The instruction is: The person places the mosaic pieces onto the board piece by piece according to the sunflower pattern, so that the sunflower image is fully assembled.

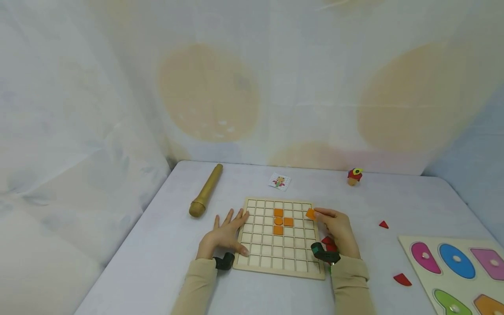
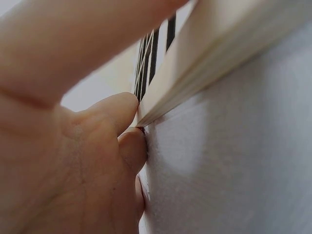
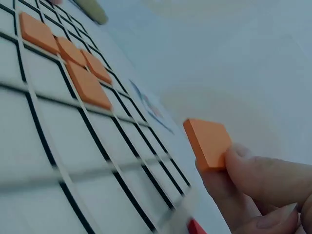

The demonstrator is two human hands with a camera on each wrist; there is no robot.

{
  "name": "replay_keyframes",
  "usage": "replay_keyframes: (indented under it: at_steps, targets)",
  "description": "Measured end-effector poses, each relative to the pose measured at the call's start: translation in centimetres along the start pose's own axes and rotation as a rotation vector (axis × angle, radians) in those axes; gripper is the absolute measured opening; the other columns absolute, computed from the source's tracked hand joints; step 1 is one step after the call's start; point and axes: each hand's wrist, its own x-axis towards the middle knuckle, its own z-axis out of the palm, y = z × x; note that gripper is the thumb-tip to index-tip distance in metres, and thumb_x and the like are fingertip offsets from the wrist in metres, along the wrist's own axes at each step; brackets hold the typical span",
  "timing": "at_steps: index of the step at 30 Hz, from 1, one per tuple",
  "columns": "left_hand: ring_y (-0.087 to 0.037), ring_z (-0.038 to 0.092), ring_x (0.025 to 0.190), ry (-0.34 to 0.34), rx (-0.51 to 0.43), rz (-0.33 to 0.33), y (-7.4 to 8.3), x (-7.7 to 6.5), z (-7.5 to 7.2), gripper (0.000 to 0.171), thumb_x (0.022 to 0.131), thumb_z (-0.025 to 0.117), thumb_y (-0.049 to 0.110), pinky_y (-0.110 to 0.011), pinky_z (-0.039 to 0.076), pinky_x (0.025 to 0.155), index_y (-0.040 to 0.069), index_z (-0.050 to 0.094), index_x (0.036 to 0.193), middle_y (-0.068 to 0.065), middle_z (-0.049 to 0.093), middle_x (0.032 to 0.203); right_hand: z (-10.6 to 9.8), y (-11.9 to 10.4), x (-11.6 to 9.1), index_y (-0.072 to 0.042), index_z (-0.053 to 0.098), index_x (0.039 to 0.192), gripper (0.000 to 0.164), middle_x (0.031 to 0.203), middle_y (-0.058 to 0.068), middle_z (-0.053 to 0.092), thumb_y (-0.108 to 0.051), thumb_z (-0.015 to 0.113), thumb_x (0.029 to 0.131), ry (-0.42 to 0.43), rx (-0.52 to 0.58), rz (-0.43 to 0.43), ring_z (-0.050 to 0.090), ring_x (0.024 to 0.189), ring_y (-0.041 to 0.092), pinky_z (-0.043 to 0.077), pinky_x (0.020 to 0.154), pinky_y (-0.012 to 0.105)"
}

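Observation:
A wooden grid board [image 1: 281, 271] lies on the table, with several orange pieces set in its upper middle cells: square tiles [image 1: 288, 222] around a round one [image 1: 278, 221]. My right hand [image 1: 339, 229] pinches another orange square tile [image 3: 208, 144] between thumb and fingers, just above the board's right edge. With fingers spread, my left hand [image 1: 225, 238] rests along the board's left edge. In the left wrist view its thumb passes over the board's rim [image 2: 195, 68], and other fingertips touch the side.
Red pieces [image 1: 327, 240] lie partly hidden beside the right wrist, and a red quarter piece [image 1: 402, 280] and red triangle [image 1: 383, 224] farther right. A shape puzzle board [image 1: 429, 284] is at the right edge. Behind are a gold microphone [image 1: 206, 191], picture card [image 1: 279, 181] and small red toy [image 1: 354, 176].

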Motion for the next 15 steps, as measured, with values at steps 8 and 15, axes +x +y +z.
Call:
replay_keyframes:
  at_steps: [8,15]
  targets:
    - [-0.036,-0.008,0.151,0.019,-0.009,0.002,-0.3,0.0,0.0,0.123,0.061,0.089,0.042,-0.068,-0.016,0.112,0.016,0.015,0.156,-0.009,0.004,0.165,4.6,-1.2,0.2,-0.002,0.067,0.120,0.033,0.096,0.000,0.066,-0.018,0.067,0.091,-0.016,-0.037,-0.076,0.041,0.061,0.007,0.035,0.053,0.018]
    - [-0.036,-0.008,0.151,0.021,0.000,0.002,-0.3,0.1,0.1,0.123,0.061,0.088,0.042,-0.068,-0.016,0.112,0.016,0.015,0.157,-0.009,0.003,0.165,7.4,-1.2,0.7,0.000,0.067,0.118,0.028,0.080,-0.002,0.060,-0.014,0.064,0.093,-0.064,-0.003,-0.051,0.047,0.061,0.008,0.041,0.054,0.016]
